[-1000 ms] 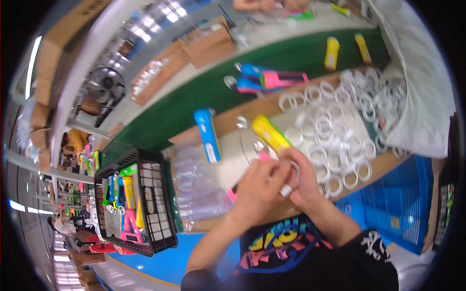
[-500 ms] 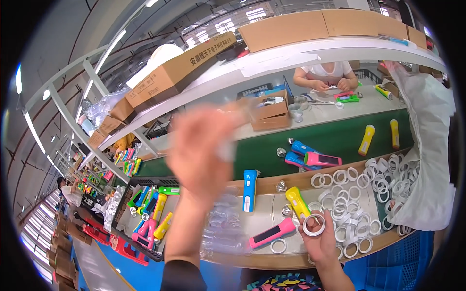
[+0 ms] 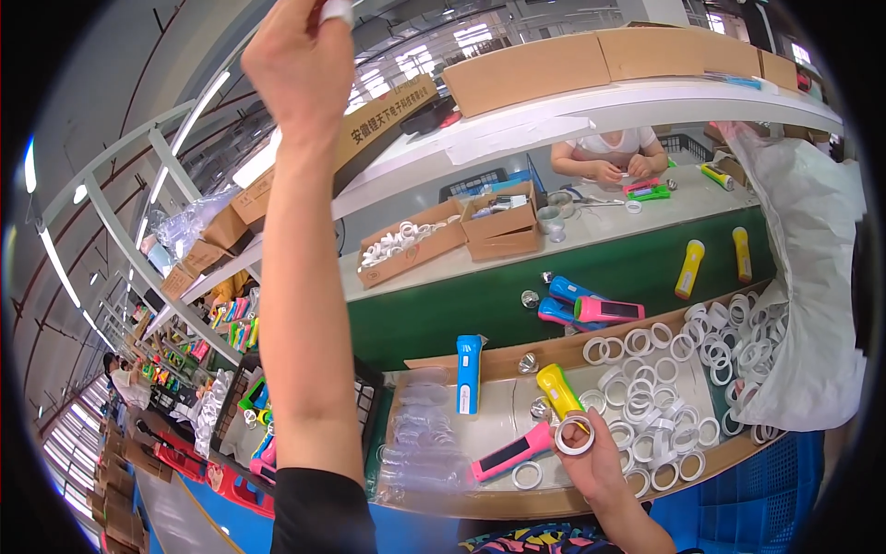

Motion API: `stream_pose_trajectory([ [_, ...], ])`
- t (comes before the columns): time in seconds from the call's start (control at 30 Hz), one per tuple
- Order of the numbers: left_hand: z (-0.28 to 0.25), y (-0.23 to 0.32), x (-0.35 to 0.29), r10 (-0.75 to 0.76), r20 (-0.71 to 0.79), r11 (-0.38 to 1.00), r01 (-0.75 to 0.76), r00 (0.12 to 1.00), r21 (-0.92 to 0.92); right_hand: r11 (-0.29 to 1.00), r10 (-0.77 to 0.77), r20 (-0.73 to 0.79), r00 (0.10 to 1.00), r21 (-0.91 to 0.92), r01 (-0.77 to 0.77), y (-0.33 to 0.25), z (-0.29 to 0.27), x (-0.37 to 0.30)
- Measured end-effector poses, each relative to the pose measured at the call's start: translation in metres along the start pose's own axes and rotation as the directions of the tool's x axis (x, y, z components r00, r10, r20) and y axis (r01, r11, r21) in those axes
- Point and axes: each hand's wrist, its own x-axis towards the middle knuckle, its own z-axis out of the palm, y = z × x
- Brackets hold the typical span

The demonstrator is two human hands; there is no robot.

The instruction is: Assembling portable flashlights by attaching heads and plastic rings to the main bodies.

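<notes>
My left hand (image 3: 300, 69) is raised high at the upper left, arm stretched upward. Its fingers are closed on a small white piece (image 3: 338, 11), cut off by the top edge, so its kind cannot be told. Low at the right, my right hand (image 3: 595, 466) holds a white plastic ring (image 3: 574, 435) between thumb and fingers. Just behind that ring lies a yellow flashlight (image 3: 558, 390) with a green side. A pink flashlight (image 3: 510, 452) and another white ring (image 3: 527, 475) are to its left. A blue flashlight (image 3: 469, 374) stands further left.
Many white rings (image 3: 651, 402) fill the cardboard tray's right side; clear plastic lenses (image 3: 425, 443) lie at its left. Behind runs a green belt (image 3: 434, 323) with several flashlights. A white sack (image 3: 808, 305) hangs right, a shelf (image 3: 544, 115) crosses above. A co-worker (image 3: 609, 157) sits opposite.
My left hand has swung up and to the left from over the belt, uncovering a carton of white rings. My right hand still holds its ring, shifted slightly left in view.
</notes>
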Motion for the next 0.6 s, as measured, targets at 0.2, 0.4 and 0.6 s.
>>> stream_pose_trajectory([
  [0.2, 0.052, 0.045, -0.023, -0.287, 0.457, 0.952, 0.304, 0.842, 0.039, 0.990, 0.030, -0.054, 0.998, 0.142, -0.022, 0.005, -0.021, 0.008],
  [0.4, -0.037, 0.143, -0.202, 0.140, 0.979, 0.839, 0.507, 0.148, -0.197, 0.979, -0.092, -0.144, 0.985, 0.170, 0.116, -0.031, -0.012, 0.014],
  [0.6, -0.155, 0.194, -0.351, -0.230, 0.942, 0.702, 0.629, -0.244, 0.334, 1.000, 0.000, -0.114, 0.993, 0.025, 0.003, -0.020, -0.008, 0.020],
])
